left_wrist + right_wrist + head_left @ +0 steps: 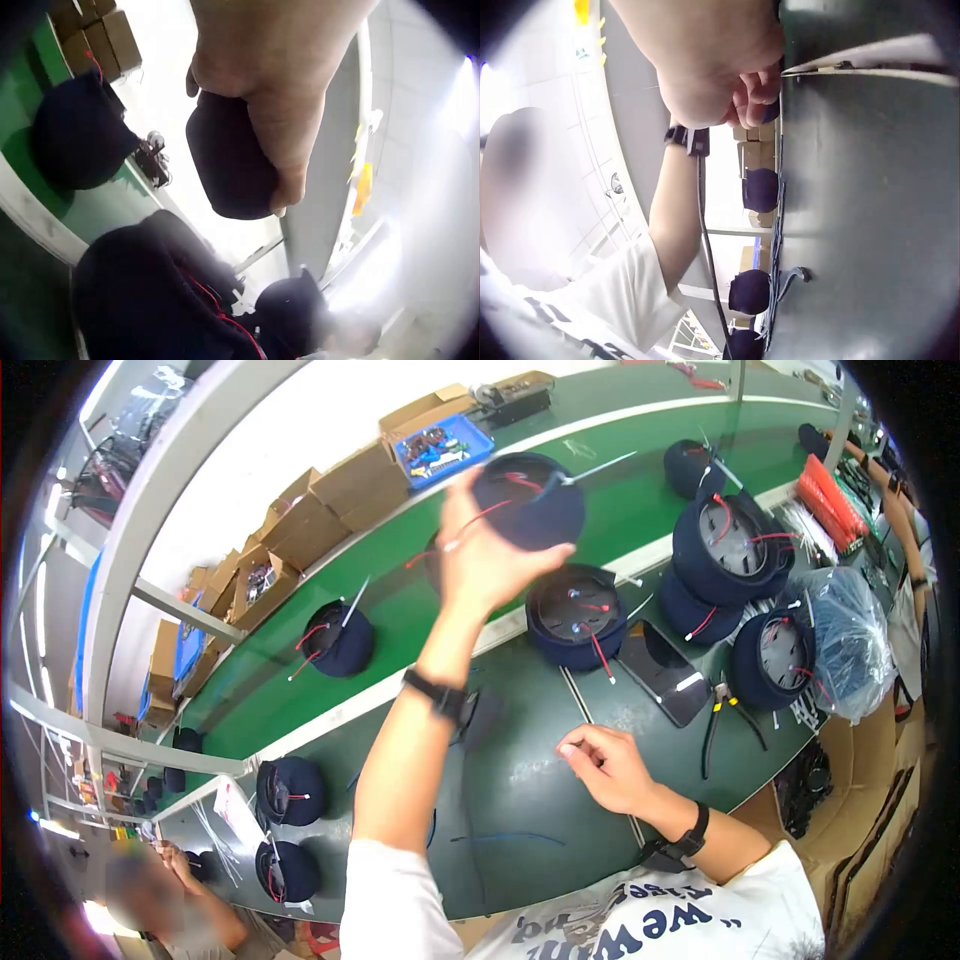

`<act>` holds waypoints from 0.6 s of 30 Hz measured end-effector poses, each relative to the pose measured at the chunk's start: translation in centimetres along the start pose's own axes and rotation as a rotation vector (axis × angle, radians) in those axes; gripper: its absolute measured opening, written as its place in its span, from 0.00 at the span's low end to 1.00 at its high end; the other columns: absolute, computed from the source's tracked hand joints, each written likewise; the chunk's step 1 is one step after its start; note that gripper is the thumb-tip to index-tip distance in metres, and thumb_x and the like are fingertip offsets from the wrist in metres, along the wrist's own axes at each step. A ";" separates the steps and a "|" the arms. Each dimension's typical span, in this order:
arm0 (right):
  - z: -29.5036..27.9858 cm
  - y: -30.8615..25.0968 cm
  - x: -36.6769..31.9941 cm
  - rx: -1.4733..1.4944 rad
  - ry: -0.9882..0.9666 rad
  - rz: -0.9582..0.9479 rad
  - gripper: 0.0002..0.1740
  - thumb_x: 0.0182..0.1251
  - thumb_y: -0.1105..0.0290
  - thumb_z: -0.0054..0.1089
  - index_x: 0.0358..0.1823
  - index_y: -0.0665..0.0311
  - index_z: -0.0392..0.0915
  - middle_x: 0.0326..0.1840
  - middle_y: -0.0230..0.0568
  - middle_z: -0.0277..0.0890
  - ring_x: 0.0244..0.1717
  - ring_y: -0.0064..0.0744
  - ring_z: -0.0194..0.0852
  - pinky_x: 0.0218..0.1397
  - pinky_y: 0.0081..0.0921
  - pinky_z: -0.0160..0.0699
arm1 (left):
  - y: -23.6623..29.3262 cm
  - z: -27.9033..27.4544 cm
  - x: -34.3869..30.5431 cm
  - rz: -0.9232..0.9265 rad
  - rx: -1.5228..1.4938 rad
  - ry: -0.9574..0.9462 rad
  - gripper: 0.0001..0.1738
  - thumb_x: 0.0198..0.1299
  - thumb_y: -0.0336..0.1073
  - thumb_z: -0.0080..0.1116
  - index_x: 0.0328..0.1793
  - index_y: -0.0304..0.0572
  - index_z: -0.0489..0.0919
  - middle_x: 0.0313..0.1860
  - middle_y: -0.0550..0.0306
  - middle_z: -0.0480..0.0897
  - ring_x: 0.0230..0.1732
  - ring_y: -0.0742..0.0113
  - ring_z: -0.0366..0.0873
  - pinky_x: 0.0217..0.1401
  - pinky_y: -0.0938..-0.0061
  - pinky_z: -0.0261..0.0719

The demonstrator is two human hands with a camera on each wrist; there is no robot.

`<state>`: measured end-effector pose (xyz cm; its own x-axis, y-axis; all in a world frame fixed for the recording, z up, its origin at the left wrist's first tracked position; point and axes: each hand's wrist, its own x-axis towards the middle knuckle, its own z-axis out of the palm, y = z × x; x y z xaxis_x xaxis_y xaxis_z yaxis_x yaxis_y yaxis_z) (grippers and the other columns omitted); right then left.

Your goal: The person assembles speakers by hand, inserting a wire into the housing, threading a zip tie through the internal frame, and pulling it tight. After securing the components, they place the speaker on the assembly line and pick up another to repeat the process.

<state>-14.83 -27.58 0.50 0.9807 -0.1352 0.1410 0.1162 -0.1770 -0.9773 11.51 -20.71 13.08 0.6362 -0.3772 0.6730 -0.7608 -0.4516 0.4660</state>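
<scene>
My left hand (490, 565) grips a navy round cap (545, 525) with red wires and a pale strip inside, raised over the green bench. In the left wrist view, the left thumb lies along the side of this dark cap (229, 161); the other fingers are mostly hidden. Just below it in the head view sits another navy cap (575, 622), hollow side up, with red wires and white connectors. My right hand (605, 765) hovers near the bench's middle, its fingers loosely curled around nothing; the right wrist view shows the same bent fingers (754, 97).
More wired caps (735, 545) are stacked at the right, beside a dark glossy phone-like slab (665, 675), pliers (730, 720) and a clear plastic bag (845, 645). One cap (335, 640) stands on the green strip. Cardboard boxes (355, 480) and a blue tray (445, 450) line the back.
</scene>
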 end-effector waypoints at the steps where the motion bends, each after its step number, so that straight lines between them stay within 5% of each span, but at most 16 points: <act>1: -0.2 -0.3 0.1 -0.040 0.005 0.001 0.06 0.78 0.72 0.64 0.46 0.67 0.84 0.30 0.36 0.80 0.24 0.19 0.76 0.29 0.22 0.74 | -0.2 2.4 1.6 -0.075 -0.082 -0.094 0.69 0.30 0.52 0.91 0.78 0.30 0.63 0.68 0.33 0.77 0.71 0.41 0.76 0.77 0.56 0.76; 6: -0.2 0.8 0.0 -0.074 -0.004 0.039 0.07 0.78 0.71 0.63 0.46 0.69 0.84 0.31 0.41 0.82 0.24 0.21 0.79 0.29 0.25 0.76 | -1.8 12.1 3.2 -0.224 -0.066 -0.323 0.76 0.26 0.60 0.93 0.77 0.27 0.60 0.68 0.28 0.77 0.71 0.38 0.78 0.77 0.55 0.77; 10: -0.1 0.8 -0.1 -0.080 -0.017 0.014 0.07 0.78 0.71 0.63 0.46 0.68 0.85 0.31 0.41 0.83 0.24 0.23 0.79 0.29 0.25 0.76 | -3.8 13.9 3.1 -0.405 -0.121 -0.481 0.78 0.29 0.64 0.91 0.79 0.24 0.58 0.70 0.27 0.78 0.72 0.37 0.78 0.77 0.58 0.77; 12: -0.1 0.5 -0.3 -0.084 -0.031 0.002 0.07 0.79 0.71 0.63 0.46 0.68 0.84 0.32 0.41 0.84 0.24 0.23 0.80 0.29 0.25 0.77 | -5.0 12.7 4.0 -0.157 0.183 -0.625 0.67 0.33 0.65 0.90 0.73 0.26 0.73 0.67 0.28 0.82 0.68 0.37 0.82 0.74 0.59 0.80; 13: -0.2 0.4 -0.5 -0.070 -0.046 0.011 0.07 0.79 0.71 0.63 0.46 0.68 0.84 0.32 0.41 0.84 0.24 0.23 0.80 0.29 0.25 0.77 | -3.7 10.3 4.7 -0.111 0.357 -0.697 0.49 0.36 0.65 0.89 0.57 0.34 0.87 0.59 0.35 0.88 0.60 0.39 0.86 0.66 0.58 0.85; 14: -0.1 0.3 -0.6 -0.053 -0.057 0.016 0.07 0.79 0.71 0.63 0.46 0.68 0.84 0.32 0.41 0.84 0.24 0.24 0.80 0.30 0.25 0.77 | -2.5 7.0 5.6 -0.193 0.260 -0.767 0.41 0.36 0.66 0.88 0.45 0.39 0.91 0.51 0.43 0.91 0.53 0.46 0.89 0.58 0.56 0.87; 15: 0.0 0.2 -0.5 -0.034 -0.061 0.021 0.07 0.79 0.71 0.62 0.46 0.68 0.84 0.33 0.40 0.84 0.24 0.24 0.81 0.30 0.25 0.78 | -0.3 3.8 5.5 -0.237 0.425 -0.633 0.38 0.35 0.65 0.89 0.40 0.40 0.91 0.43 0.49 0.92 0.47 0.49 0.91 0.53 0.55 0.88; 18: 0.0 -0.2 -0.5 -0.034 -0.052 -0.023 0.07 0.78 0.71 0.62 0.46 0.68 0.83 0.33 0.40 0.85 0.24 0.25 0.81 0.30 0.26 0.78 | -4.1 1.1 2.4 -0.299 0.616 -0.349 0.67 0.23 0.67 0.92 0.74 0.46 0.77 0.61 0.35 0.84 0.66 0.42 0.83 0.67 0.52 0.83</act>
<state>-15.33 -27.50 0.61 0.9848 -0.0800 0.1539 0.1341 -0.2122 -0.9680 16.28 -20.67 12.20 0.8850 -0.3551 0.3011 -0.4063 -0.9049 0.1268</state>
